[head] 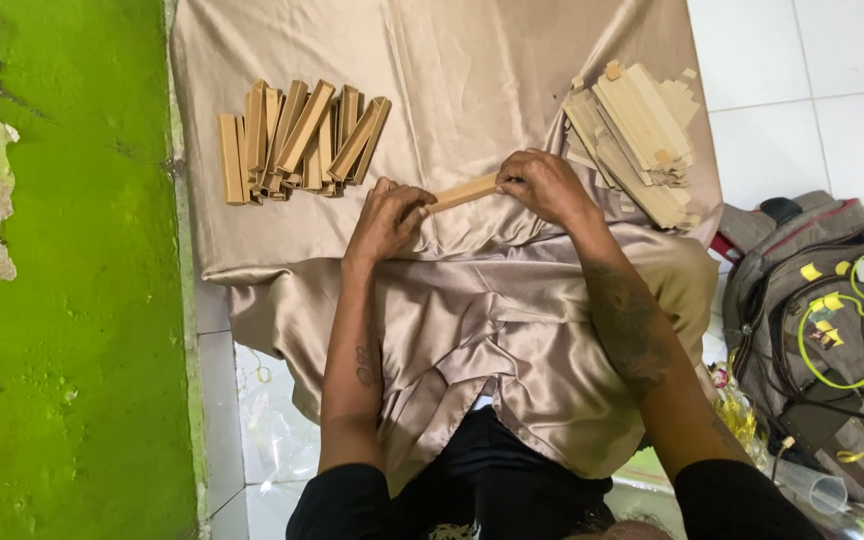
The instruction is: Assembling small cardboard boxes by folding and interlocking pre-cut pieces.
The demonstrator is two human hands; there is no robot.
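Long, narrow strip of tan cardboard held between both hands over glossy beige satin cloth. Left hand with fingers curled shut on the strip's lower-left end; right hand with fingers closed over the upper-right end, tips hidden beneath the knuckles. Strip level with the fingers, just above the cloth, tilted slightly upward toward the right.

Advice for the fold, by judgement: thumbs kept along the crease line, pressure even at both ends, edges aligned before pressing, to avoid a twisted or crushed tube.

Beyond the left fingers: heap of folded square tan cardboard tubes, near but apart. Beyond the right fingers: stack of flat pale cardboard blanks, also near, not touching.

Cloth spread over white tiled floor and draped over the lap. Outside the left hand: green painted wall with flaking patches. Outside the right arm: grey backpack with yellow cable.
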